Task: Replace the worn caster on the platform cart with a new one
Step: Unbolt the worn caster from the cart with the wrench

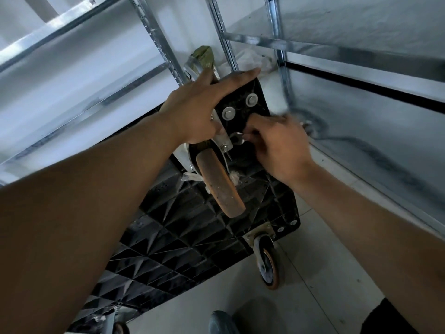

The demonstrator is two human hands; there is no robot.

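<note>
Flanking the scene, galvanised steel shelving (337, 61) with slotted uprights frames the platform cart (183, 237), whose black moulded underside, a grid of triangular ribs, rises steeply from the pale tiled floor (313, 273). The worn caster (220, 186) sits at the cart's upper corner. Its scuffed brown tread is a narrow oval in a bright metal fork, projecting off the deck toward the viewer, long axis slanting down and right.

- **Left hand** (192, 112): just above-left of the caster, gripping the corner, fingers spread over the edge, thumb on the fork.
- **Right hand** (277, 145): just right of the caster, blurred, fingertips pinching a small metal part (237, 136).
- **Second caster** (268, 263): well below, orange-rimmed.
- **Washered bolts** (228, 113): just above, round and grey.
</note>
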